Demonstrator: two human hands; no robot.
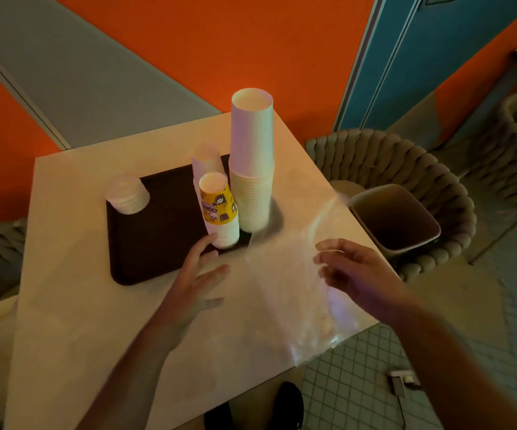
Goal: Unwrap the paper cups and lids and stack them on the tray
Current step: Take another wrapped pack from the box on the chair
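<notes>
Matt white paper cups [252, 169], smooth dark plastic tray [158, 243], glossy crinkled clear wrap [300, 290].

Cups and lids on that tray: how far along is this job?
Mostly done, it seems. A lid stack and three cup stacks, the tallest at the edge, stand unwrapped on the tray. The left hand touches the yellow-printed stack; the right hand hovers over clear wrapping, which still needs clearing.

Lids [127, 193]: we see them at the tray's [158, 243] far-left corner.
Cups [220, 209]: on its right edge.
Bin [395, 217]: on the chair [437, 169], right of the table [80, 305].
</notes>
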